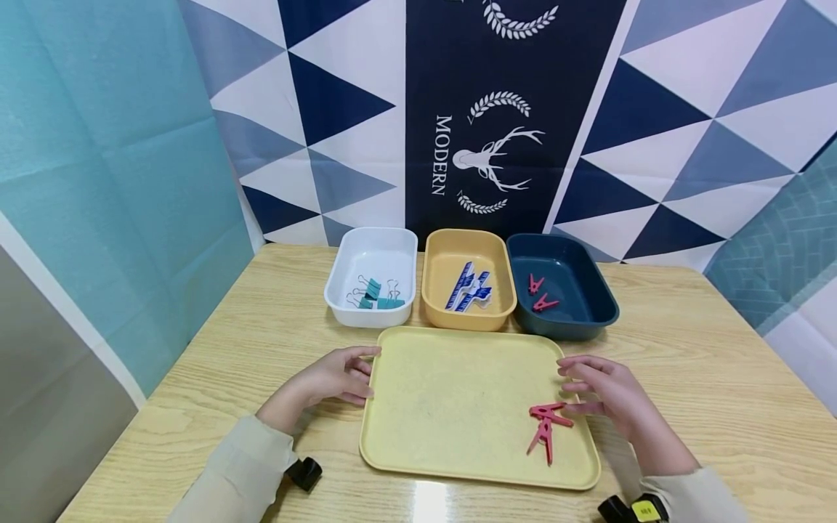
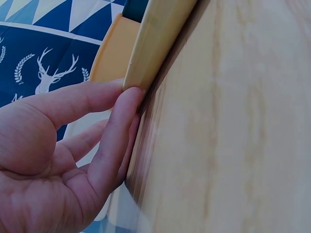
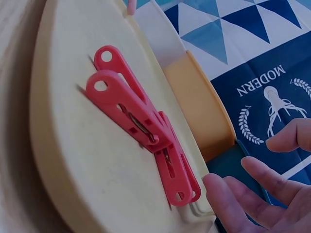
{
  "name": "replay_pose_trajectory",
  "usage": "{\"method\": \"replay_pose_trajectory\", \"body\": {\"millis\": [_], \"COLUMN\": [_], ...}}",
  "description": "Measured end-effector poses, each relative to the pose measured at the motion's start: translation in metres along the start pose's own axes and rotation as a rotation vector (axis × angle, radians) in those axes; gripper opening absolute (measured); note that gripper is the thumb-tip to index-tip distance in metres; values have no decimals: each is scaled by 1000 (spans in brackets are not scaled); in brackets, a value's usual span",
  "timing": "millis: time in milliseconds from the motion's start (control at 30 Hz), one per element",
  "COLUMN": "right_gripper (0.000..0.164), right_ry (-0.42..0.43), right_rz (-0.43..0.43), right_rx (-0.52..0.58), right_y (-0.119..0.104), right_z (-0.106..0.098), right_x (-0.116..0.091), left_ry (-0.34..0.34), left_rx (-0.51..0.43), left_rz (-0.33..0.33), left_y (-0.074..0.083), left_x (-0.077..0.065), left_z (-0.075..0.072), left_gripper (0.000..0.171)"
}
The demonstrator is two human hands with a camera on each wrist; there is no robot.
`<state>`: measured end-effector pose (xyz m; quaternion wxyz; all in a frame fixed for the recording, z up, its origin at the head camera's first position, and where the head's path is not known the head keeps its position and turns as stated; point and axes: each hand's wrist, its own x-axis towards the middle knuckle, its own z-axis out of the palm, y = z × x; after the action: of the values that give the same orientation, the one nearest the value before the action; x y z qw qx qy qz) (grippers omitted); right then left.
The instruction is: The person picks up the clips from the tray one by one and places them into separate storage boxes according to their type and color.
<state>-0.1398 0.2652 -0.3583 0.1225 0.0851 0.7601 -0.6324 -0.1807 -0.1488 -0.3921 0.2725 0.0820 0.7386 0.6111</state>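
A pale yellow tray (image 1: 458, 399) lies on the table between the two hands. At its left edge, my left hand (image 1: 336, 378) touches the rim with fingertips; the left wrist view shows thumb and finger meeting the tray's side. My right hand (image 1: 608, 392) is at the right edge, its fingers spread and loosely bent, holding nothing. Close to those fingers, two red clothespins lie on the tray: one clothespin (image 1: 552, 414) sideways, the other clothespin (image 1: 541, 436) pointing toward the front. They overlap one another in the right wrist view.
Behind the tray stand three bins in a row. The white bin (image 1: 340, 298) holds teal binder clips (image 1: 373, 289). Blue-and-white clips (image 1: 469, 287) lie in the yellow bin (image 1: 434, 254). Two red clothespins (image 1: 544, 302) are in the dark blue bin (image 1: 591, 319). Patterned cloth hangs behind.
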Motion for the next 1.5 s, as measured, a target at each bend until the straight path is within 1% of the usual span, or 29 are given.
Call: {"method": "replay_pose_trajectory", "body": {"millis": [100, 267, 500, 667, 733, 867, 967, 1100, 1200, 1333, 1400, 1500], "right_gripper": [36, 34, 37, 41, 42, 42, 43, 44, 44, 43, 41, 36], "right_ry": [-5, -27, -60, -49, -47, -34, -40, -91, -144, -188, -189, -172], "right_rz": [1, 16, 19, 16, -4, -47, -67, -101, -158, -215, -207, -168], "right_rx": [11, -14, -5, -5, -14, -78, -180, -338, -419, -466, -462, -442], "right_y": [1, 1, 1, 2, 4, 7, 9, 12, 15, 18, 18, 19], "right_z": [0, 0, 6, 12, 13, 14, 14, 16, 16, 16, 17, 21], "right_x": [-2, -5, -7, -7, -8, -11, -13, -16, -15, -13, -13, -13], "left_ry": [0, 2, 2, 3, 2, -1, 0, 4, 7, 4, -2, -6], "left_rx": [1, 2, -5, -7, -9, -11, -10, -9, -7, -6, -8, -12], "left_rz": [-2, -3, 3, 4, 3, 2, 1, 0, 0, 3, 5, 7], "left_y": [0, 0, -1, -1, -2, -2, -1, 0, -1, -2, -2, -2], "left_x": [0, 1, 1, 2, 2, 3, 2, 2, 1, 1, 1, 0], "left_z": [0, 0, -1, 0, 0, 1, 1, 1, 1, 0, 0, 0], "left_gripper": [73, 73, 73, 73, 73, 73, 73, 73, 73, 74, 74, 74]}}
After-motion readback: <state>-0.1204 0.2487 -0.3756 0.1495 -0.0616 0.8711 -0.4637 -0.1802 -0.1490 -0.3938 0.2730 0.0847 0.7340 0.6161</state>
